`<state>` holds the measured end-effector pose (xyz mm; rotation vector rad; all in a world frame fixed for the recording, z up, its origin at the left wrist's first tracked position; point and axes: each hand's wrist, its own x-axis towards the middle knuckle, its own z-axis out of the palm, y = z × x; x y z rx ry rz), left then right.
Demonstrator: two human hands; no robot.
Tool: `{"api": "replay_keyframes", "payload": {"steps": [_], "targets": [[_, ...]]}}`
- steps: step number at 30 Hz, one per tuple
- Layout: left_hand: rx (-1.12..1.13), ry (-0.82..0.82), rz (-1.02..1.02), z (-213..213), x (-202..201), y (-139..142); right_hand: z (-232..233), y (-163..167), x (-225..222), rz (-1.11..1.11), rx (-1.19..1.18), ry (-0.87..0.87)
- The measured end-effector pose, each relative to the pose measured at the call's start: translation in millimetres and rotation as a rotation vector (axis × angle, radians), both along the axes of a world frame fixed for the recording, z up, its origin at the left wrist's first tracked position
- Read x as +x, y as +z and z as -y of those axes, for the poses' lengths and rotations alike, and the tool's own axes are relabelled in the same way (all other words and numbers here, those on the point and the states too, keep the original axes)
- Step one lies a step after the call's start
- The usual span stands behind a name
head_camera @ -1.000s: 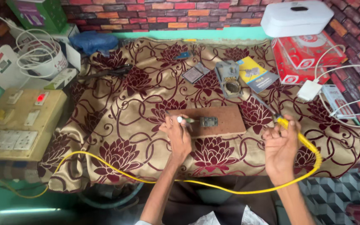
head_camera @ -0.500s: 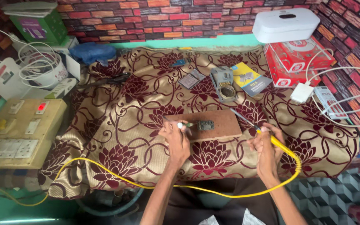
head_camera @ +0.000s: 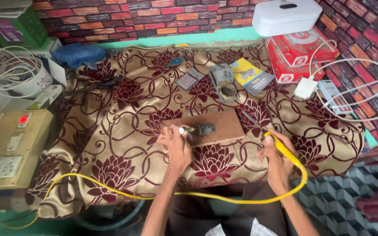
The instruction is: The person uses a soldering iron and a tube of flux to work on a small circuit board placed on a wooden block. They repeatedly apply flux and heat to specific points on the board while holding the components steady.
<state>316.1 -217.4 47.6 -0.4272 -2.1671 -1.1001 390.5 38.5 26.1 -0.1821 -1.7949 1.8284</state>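
Your left hand (head_camera: 176, 144) pinches a small tool, seemingly tweezers (head_camera: 188, 130), at the wooden board (head_camera: 224, 124); your right hand (head_camera: 275, 153) grips the yellow-corded iron (head_camera: 259, 126) near the floral-clothed counter's (head_camera: 110, 148) front edge.

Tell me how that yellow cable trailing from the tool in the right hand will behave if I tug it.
The yellow cable sags in loose curves over the cloth's edge, so probably floppy. It leaves the tool in the right hand, so tugging likely drags it. It looks thin and light.

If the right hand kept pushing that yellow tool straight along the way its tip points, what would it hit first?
The right hand aims the yellow-handled tool up and left. Its thin tip seems to point past the wooden board's right end, toward the small grey open case; depth is unclear, so probably the cloth first.
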Motion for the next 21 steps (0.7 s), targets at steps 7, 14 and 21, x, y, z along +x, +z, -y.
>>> {"api": "replay_keyframes", "payload": {"steps": [7, 14, 21], "targets": [[0.002, 0.050, 0.059, -2, -11, -3, 1, -2, -25, -0.013, 0.138, 0.029], [-0.024, 0.036, 0.032, -19, -25, -8, -21, -11, -64, 0.001, -0.119, 0.234], [-0.076, 0.080, 0.049, -45, -53, -14, -49, -8, -114, -0.002, -0.388, 0.315]]}}
